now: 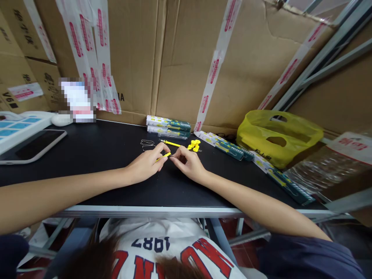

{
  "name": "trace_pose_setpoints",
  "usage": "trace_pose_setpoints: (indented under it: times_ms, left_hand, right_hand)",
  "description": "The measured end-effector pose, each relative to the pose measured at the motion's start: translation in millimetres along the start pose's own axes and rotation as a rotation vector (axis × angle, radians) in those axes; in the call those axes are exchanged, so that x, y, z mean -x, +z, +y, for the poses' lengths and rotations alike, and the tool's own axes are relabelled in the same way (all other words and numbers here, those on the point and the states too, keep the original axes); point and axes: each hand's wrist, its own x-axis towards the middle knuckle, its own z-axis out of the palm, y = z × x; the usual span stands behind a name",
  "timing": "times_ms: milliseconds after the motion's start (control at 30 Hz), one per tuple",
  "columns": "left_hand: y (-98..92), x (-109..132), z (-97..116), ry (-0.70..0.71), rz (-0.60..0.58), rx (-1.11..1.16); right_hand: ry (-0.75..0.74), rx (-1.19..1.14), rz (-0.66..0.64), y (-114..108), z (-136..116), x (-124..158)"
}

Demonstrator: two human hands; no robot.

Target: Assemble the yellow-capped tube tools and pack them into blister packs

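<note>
My left hand pinches a short yellow plastic rod between thumb and fingers above the black table. Facing it, my right hand has its fingertips closed on a thin dark metal piece, whose end meets or nearly meets the rod's tip; its exact shape is too small to make out. Just beyond my hands lies another yellow rod with a thin end. Several bent metal wires rest to its left. A cluster of small yellow plastic parts sits to the right, beside what looks like a small spring.
Printed slim boxes are stacked at the back, with more slim boxes along the right. A yellow plastic bag stands behind them. At left lie a phone and a white power strip. Cardboard walls the back.
</note>
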Motion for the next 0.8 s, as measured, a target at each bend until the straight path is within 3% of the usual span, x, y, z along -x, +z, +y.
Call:
trace_pose_setpoints:
  times_ms: [300, 633, 800]
  left_hand:
    - [-1.3, 0.5, 0.7, 0.007, 0.048, -0.065]
    - [-1.2, -0.5, -4.9, 0.041, 0.048, -0.046]
    - [-0.9, -0.3, -4.1, 0.027, 0.019, -0.074]
  right_hand:
    - [-0.016, -0.061, -0.054, -6.2, -5.4, 1.6]
    - [0.188, -0.548, -0.147, -2.1, -8.5, -1.2]
    - [0.221, -0.629, -0.158, 0.4, -9.4, -2.3]
